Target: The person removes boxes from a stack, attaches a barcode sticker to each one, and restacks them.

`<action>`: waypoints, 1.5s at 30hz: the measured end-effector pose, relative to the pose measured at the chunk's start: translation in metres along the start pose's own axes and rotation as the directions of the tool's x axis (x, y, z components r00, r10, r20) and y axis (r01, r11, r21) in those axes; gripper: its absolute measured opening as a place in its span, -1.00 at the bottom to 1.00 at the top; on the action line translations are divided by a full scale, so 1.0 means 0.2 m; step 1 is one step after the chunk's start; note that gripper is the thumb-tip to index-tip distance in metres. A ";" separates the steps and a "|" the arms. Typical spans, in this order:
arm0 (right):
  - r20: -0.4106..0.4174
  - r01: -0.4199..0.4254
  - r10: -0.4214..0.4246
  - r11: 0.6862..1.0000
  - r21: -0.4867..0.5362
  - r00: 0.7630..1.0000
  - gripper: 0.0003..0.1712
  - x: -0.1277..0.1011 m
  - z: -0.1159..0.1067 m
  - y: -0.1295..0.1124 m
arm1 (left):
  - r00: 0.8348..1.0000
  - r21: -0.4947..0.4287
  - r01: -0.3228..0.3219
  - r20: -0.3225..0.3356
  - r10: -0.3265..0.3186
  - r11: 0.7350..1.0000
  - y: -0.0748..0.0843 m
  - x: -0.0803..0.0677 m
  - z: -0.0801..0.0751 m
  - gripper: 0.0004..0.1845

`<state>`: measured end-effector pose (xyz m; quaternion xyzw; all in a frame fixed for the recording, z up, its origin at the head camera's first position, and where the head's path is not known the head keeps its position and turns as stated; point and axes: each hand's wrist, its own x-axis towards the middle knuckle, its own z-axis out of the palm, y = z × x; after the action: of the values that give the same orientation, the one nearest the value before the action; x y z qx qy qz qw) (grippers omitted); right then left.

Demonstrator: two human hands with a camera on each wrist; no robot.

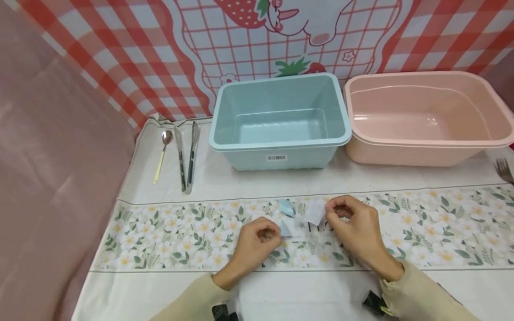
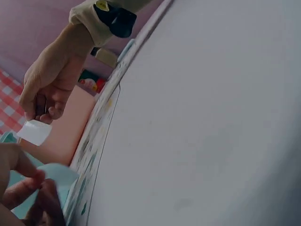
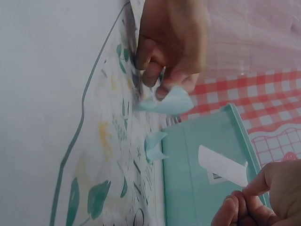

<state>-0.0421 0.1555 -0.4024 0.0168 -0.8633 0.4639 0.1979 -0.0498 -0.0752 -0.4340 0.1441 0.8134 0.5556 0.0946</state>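
My left hand (image 1: 276, 235) pinches a small light blue scrap of paper (image 1: 286, 228) just above the floral table runner (image 1: 160, 232). In the right wrist view the same blue scrap (image 3: 169, 101) hangs from the left hand's fingertips (image 3: 162, 89). To its right, my right hand (image 1: 332, 209) pinches a white scrap (image 1: 315, 212), which also shows as the white scrap (image 2: 34, 132) in the left wrist view. A second blue scrap (image 1: 287, 206) lies loose on the runner between and just behind the hands.
A light blue bin (image 1: 281, 142) and a pink basin (image 1: 421, 147) stand empty behind the hands. A spoon (image 1: 162, 154) and metal tongs (image 1: 188, 156) lie at the left. A fork (image 1: 503, 169) lies at the right edge.
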 end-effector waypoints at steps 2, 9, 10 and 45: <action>-0.002 0.005 -0.005 1.000 -0.002 1.000 -0.82 0.00 0.00 0.00 | 1.000 0.093 -0.025 -0.014 0.026 0.995 0.00 0.01 -0.01 -0.88; -0.005 0.045 -0.045 0.999 -0.020 0.999 -0.81 0.00 0.00 0.00 | 0.995 0.325 -0.029 -0.076 0.057 0.945 0.02 0.04 -0.05 -0.91; -0.010 0.052 -0.052 0.998 -0.023 0.999 -0.81 0.00 0.00 0.00 | 0.992 0.325 -0.036 -0.099 0.072 0.945 0.03 0.04 -0.06 -0.91; -0.014 0.385 -0.384 0.922 0.035 0.923 -0.74 -0.04 0.04 -0.06 | 0.992 -0.228 0.071 -0.085 -0.093 0.971 0.31 0.14 0.17 -0.89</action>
<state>-0.0343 0.1403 -0.4009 0.1877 -0.8338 0.4320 0.2879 -0.0571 -0.0159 -0.3890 0.0719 0.7541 0.6460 0.0944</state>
